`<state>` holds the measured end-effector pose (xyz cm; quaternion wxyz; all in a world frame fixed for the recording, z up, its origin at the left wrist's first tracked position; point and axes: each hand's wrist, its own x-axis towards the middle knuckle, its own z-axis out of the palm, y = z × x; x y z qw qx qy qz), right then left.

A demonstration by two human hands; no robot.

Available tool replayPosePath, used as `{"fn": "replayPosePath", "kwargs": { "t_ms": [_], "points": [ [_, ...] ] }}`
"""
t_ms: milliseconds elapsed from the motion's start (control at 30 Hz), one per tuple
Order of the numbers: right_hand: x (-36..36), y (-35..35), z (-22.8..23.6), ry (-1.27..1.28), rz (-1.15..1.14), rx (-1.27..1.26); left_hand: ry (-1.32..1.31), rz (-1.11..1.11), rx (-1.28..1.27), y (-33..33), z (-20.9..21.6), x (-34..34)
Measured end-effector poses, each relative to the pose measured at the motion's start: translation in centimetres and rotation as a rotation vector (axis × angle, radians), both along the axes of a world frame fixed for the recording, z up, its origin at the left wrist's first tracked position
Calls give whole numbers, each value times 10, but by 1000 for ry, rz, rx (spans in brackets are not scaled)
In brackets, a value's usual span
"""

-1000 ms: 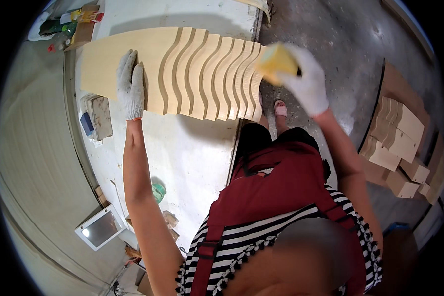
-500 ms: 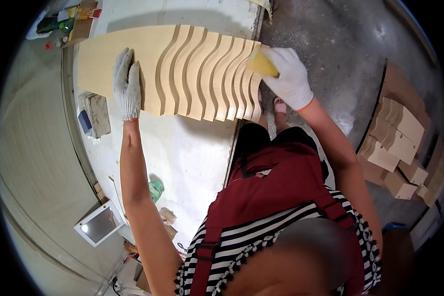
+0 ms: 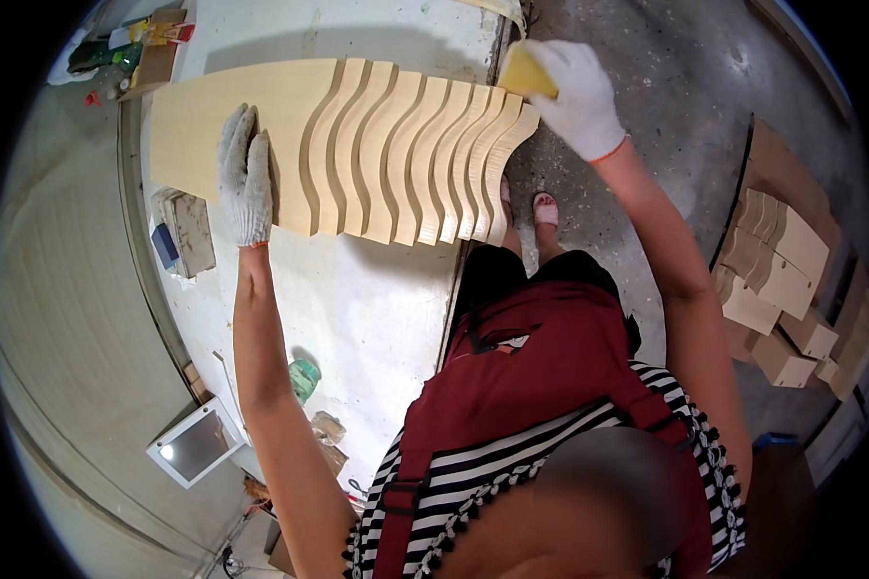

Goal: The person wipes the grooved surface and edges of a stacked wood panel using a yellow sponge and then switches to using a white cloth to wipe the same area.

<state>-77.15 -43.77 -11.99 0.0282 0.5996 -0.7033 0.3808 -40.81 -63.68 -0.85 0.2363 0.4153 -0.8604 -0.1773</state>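
A row of overlapping pale wooden boards with wavy cut edges lies across the white table, stepped one over another toward the right. On the broad flat part at the left, my gloved left hand rests with fingers stretched out and thumb a little apart. My right hand, also in a white glove with an orange cuff edge, grips a yellow sponge-like block. That block is at the far right corner of the boards, by the table edge; whether it touches the wood I cannot tell.
The white table ends along my body. On it are a worn block, a blue block and a green jar. Beyond its left edge stands a white-framed panel. Cut wooden pieces are piled on cardboard at the right.
My right hand has moved the yellow block away from me, from the boards' right end edge to its far corner. My left hand stays on the boards.
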Motion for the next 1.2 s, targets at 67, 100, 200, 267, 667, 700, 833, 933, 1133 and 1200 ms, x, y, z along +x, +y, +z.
{"fn": "replayPosePath", "kwargs": {
  "t_ms": [67, 100, 200, 267, 667, 700, 833, 933, 1133, 1200],
  "points": [
    [-3, 7, 4, -52, -33, -18, -10, 4, -2, 2, 1, -2],
    [0, 11, 8, -106, -64, -39, -9, 8, -2, 2, 1, -1],
    [21, 26, 9, -168, 120, 14, 13, 27, 29, 3, 1, 0],
    [21, 22, 2, -192, 150, 41, 7, 16, 20, 3, 4, 0],
    [12, 16, -5, -173, 133, -8, -2, 15, 18, 0, 1, 1],
    [8, 9, -8, -149, 118, 17, -4, 10, 17, 0, 1, 0],
    [-21, -2, -18, -102, -74, -46, -12, -5, 10, -1, -1, -2],
    [-2, 22, 3, -200, -39, -56, 14, 21, 30, 2, -1, 3],
    [-1, 27, -13, -173, 85, 52, -1, -3, 13, -1, 0, -2],
    [-16, 14, -15, -125, -16, 19, -18, -5, -2, -2, 0, -2]
  ]
}}
